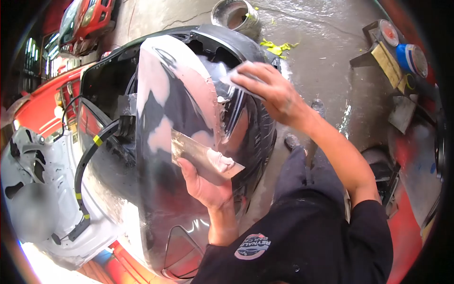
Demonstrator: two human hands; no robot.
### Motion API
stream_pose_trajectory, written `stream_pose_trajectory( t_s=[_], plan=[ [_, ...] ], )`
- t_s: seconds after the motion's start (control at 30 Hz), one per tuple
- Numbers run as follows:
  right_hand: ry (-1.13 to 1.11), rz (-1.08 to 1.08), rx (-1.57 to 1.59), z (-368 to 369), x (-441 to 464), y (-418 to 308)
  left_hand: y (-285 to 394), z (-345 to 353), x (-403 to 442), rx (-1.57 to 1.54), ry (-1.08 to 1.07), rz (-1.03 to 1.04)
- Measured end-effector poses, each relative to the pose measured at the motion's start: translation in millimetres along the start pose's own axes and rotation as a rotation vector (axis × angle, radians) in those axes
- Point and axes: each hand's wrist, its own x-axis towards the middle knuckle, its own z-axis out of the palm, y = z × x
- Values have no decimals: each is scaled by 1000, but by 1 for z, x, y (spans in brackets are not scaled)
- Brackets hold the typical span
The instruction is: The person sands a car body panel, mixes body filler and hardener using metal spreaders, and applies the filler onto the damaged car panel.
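My left hand (pixel 208 188) is closed on the lower edge of a flat metal plate (pixel 191 150), thumb on top. A lump of pale pink body filler (pixel 221 161) sits near the plate's right end. My right hand (pixel 273 90) pinches a thin pale spreader (pixel 246 84), partly hidden by the fingers, over the front corner of a dark car. Beside both hands curves the car's fender (pixel 158 116), dark grey with pinkish-white filler patches (pixel 159 137). A ragged filler edge borders the headlight opening (pixel 232 113). Whether the spreader touches the car I cannot tell.
A bucket (pixel 235 18) stands on the wet concrete floor beyond the car, near yellow-green scraps (pixel 279 48). Cans and a blue tape-like roll (pixel 410 60) are at the right. A white panel (pixel 56 175) lies left, and a red car (pixel 90 21) stands behind.
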Motion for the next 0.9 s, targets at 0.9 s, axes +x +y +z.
stream_pose_trajectory(
  t_s=[0.9],
  plan=[
    [40,-74,87,58,55,25,-7,-15,-4,46,269,100]
  ],
)
